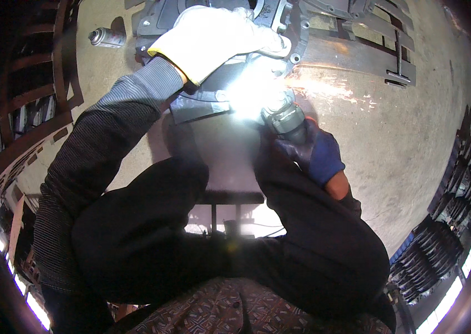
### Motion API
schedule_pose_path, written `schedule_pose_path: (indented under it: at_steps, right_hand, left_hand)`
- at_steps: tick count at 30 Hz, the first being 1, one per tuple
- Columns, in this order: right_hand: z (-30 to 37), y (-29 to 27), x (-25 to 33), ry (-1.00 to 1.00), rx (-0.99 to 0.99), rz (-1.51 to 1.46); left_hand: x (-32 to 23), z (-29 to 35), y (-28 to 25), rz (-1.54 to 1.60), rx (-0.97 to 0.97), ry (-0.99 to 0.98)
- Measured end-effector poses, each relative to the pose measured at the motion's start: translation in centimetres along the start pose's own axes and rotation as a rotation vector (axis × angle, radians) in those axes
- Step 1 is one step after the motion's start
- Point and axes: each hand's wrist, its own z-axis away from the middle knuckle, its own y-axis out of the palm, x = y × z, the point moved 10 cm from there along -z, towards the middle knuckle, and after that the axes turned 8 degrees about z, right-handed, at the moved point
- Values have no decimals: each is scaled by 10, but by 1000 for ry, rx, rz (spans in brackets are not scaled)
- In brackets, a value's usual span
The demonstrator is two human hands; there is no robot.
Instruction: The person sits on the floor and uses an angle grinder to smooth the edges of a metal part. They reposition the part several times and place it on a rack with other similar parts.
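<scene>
My left hand (207, 42), in a white glove with yellow trim, reaches over a dark metal part (296, 42) with bolt holes, its fingers closed at the part's edge. Close below it, my right hand (316, 147), in a dark blue glove, is wrapped round a black power tool that looks like an angle grinder (284, 118). White glare (255, 92) covers the tool's front and the spot where it meets the metal. Orange sparks (324, 88) fly off to the right. A flat dark plate (196, 108) juts out under my left wrist.
A spray can (107, 38) lies on the concrete floor at the upper left. Steel bars (352, 53) extend to the upper right, with a T-shaped rod (398, 61) on them. Metal racks (30, 72) line the left; stacked dark parts (433, 250) stand at the right.
</scene>
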Motion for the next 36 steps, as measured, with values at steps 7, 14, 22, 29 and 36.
schedule_pose_path:
  at_steps: [7,14,22,29,36]
  right_hand:
    - [13,-3,-10,-28,-23,-163]
    - [8,-1,-8,-83,-35,-105]
    - [3,-6,4,-16,-8,-80]
    - [-2,0,0,-14,-4,-32]
    - [20,1,-20,-26,-4,-118]
  left_hand:
    - [4,3,2,21,-51,41]
    - [2,-2,-1,-24,26,11]
    - [5,-1,3,-73,34,-3]
    - [16,-3,10,-108,142,-149]
    - [6,-3,3,-19,30,-41]
